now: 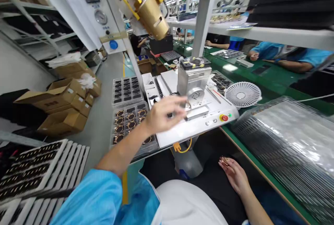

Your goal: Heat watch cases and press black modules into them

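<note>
My left hand (167, 113) is stretched over the white machine base (172, 136), just in front of the metal fixture block (194, 84). Its fingers are blurred, and something small and dark shows near the fingertips; what it is cannot be made out. Low over my lap, my right hand (235, 174) has its thumb and fingers closed on a small copper-coloured part (224, 161). Left of the machine base lies a clear tray (112, 138) of round, gold-rimmed parts, with a second tray (113, 93) of dark parts behind it. A brass cylinder (153, 18) hangs above the fixture.
A white round fan (242, 94) stands right of the base, near a red button (223, 117). Stacked clear trays (292, 141) cover the right bench. Cardboard boxes (62, 96) and white trays (49, 169) are at left. Other people sit across the green bench (235, 69).
</note>
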`<state>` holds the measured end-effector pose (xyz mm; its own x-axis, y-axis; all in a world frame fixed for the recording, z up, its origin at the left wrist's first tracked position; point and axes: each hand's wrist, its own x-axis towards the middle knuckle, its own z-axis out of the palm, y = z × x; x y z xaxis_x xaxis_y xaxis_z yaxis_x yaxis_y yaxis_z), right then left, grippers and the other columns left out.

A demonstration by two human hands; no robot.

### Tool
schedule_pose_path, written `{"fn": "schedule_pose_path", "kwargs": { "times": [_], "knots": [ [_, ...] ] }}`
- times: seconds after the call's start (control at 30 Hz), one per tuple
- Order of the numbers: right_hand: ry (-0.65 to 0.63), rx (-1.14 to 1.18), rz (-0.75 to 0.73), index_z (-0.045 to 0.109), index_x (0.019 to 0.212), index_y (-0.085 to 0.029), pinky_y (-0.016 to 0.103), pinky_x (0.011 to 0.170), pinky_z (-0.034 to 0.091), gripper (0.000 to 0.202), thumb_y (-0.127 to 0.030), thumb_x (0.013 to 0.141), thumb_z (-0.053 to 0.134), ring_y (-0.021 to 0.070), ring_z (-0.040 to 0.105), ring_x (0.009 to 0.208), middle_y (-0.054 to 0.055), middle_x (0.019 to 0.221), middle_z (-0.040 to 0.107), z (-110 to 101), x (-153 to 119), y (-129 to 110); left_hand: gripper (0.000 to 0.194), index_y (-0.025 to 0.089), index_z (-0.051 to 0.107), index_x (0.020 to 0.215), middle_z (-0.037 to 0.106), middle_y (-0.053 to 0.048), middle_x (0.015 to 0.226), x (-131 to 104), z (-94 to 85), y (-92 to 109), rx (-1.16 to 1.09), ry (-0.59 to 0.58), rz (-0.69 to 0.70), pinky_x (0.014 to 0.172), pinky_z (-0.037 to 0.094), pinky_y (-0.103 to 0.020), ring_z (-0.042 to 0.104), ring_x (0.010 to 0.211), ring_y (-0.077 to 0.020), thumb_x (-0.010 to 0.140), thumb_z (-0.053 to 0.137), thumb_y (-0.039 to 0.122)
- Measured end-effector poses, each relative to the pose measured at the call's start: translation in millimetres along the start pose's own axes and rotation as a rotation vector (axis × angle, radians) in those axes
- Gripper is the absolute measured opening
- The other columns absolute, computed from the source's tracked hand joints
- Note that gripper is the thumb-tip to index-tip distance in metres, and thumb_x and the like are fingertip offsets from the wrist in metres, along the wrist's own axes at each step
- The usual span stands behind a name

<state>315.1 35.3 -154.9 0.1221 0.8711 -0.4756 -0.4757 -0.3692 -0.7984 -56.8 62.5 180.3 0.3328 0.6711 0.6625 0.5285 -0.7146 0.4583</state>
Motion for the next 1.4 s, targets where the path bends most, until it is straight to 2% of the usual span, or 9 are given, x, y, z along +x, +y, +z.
{"fn": "schedule_pose_path", "kwargs": {
  "times": [0.2,0.37,0.47,0.6,0.83,1.0,1.1,1.2,1.4],
  "knots": [
    [-0.015,0.065,-0.019,0.08,0.078,-0.015,0.034,0.081,0.067,0.055,-0.048,0.042,0.106,0.0234,0.079,0.08,0.009,0.084,0.082,0,-10,-4,0.017,0.017,0.075,0.089,0.082,-0.008,0.116,143,-3.7,-45,0.321,0.034,-0.035,0.113,0.054,-0.048,0.073,0.124,-0.0258,0.093,0.061,0.026],
    [-0.019,0.065,-0.054,0.079,0.078,-0.015,0.036,0.082,0.067,0.056,-0.051,0.044,0.105,0.0247,0.079,0.081,0.01,0.085,0.081,1,-11,-6,0.021,0.015,0.074,0.086,0.08,-0.01,0.095,184,4.7,-61,0.403,-0.134,-0.206,0.093,0.056,-0.04,0.073,0.092,-0.024,0.092,0.059,0.028],
    [-0.032,0.027,-0.075,0.079,0.078,-0.016,0.038,0.082,0.067,0.056,-0.053,0.045,0.104,0.0255,0.079,0.08,0.009,0.084,0.081,3,-12,-5,0.03,0.016,0.073,0.104,0.078,-0.012,0.116,171,8.4,-62,0.411,-0.222,-0.188,0.101,0.055,-0.043,0.072,0.107,-0.0274,0.092,0.065,0.043],
    [-0.07,-0.096,-0.127,0.076,0.083,-0.016,0.044,0.078,0.066,0.057,-0.054,0.049,0.102,0.0262,0.077,0.074,0.01,0.081,0.081,18,-8,-18,0.072,0.014,0.062,0.136,0.068,-0.017,0.141,153,9.8,-68,0.483,-0.262,-0.084,0.123,0.044,-0.051,0.059,0.139,-0.035,0.079,0.082,0.054],
    [-0.188,-0.505,-0.414,0.055,0.15,-0.022,0.039,0.079,0.057,0.095,-0.039,0.062,0.09,0.022,0.071,0.074,-0.001,0.08,0.077,83,31,-100,0.066,0.021,0.063,0.138,0.063,-0.015,0.154,143,-2.0,-75,0.365,-0.223,-0.082,0.13,0.036,-0.057,0.051,0.152,-0.0354,0.087,0.074,0.061],
    [-0.231,-0.927,-0.527,0.054,0.157,-0.02,0.036,0.075,0.048,0.095,-0.019,0.064,0.078,0.022,0.065,0.066,-0.003,0.071,0.071,105,43,-130,0.04,0.022,0.065,0.125,0.071,-0.014,0.141,57,20.5,-59,0.239,0.211,-0.01,0.122,0.049,-0.055,0.065,0.138,-0.0281,0.096,0.069,0.049],
    [-0.227,-1.114,-0.556,0.039,0.166,-0.017,0.037,0.077,0.048,0.098,-0.019,0.073,0.07,0.0256,0.069,0.074,0.004,0.087,0.076,104,40,-130,0.021,0.023,0.068,0.105,0.078,-0.009,0.118,-12,48.0,-49,0.193,0.169,0.094,0.106,0.062,-0.048,0.074,0.118,-0.0246,0.095,0.073,0.04],
    [-0.205,-1.254,-0.564,0.024,0.171,-0.013,0.039,0.081,0.05,0.098,-0.02,0.081,0.065,0.0289,0.072,0.082,0.01,0.1,0.078,104,38,-129,0.015,0.022,0.066,0.105,0.077,-0.009,0.114,-60,71.7,-43,0.182,0.075,0.013,0.102,0.064,-0.043,0.073,0.117,-0.023,0.093,0.075,0.024],
    [-0.101,-1.405,-0.587,0.028,0.17,-0.01,0.049,0.087,0.053,0.091,-0.021,0.087,0.063,0.0412,0.074,0.099,0.024,0.117,0.074,113,40,-139,0.021,0.022,0.066,0.105,0.076,-0.009,0.11,-74,86.7,-50,0.176,-0.056,0.002,0.098,0.062,-0.041,0.072,0.111,-0.0226,0.089,0.076,0.012]
  ]
}}
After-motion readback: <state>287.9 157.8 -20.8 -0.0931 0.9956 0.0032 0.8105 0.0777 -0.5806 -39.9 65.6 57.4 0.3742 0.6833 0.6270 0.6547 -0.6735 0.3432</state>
